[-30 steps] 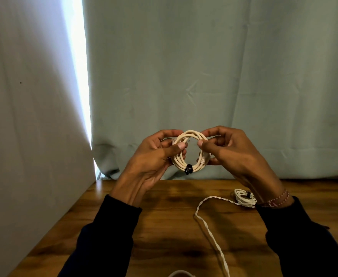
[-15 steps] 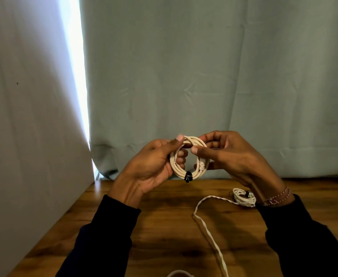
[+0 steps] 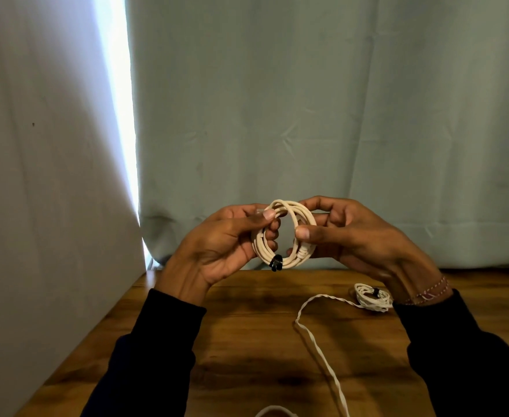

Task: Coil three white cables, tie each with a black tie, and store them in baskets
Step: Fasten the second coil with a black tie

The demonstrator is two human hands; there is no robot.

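From the head camera, the coiled cable [image 3: 283, 234] is held up above the worktop [image 3: 247, 341], its ring face-on to the camera and slightly taller than wide, a black tie [image 3: 276, 262] at its lower edge. The left hand [image 3: 226, 245] pinches its upper left, thumb over the strands; the right hand [image 3: 349, 236] pinches its right side. On the worktop under the right wrist lies a second tied coil [image 3: 372, 297], beside a loose cable [image 3: 319, 347] trailing toward the camera. A curtain [image 3: 307, 115] hangs behind.
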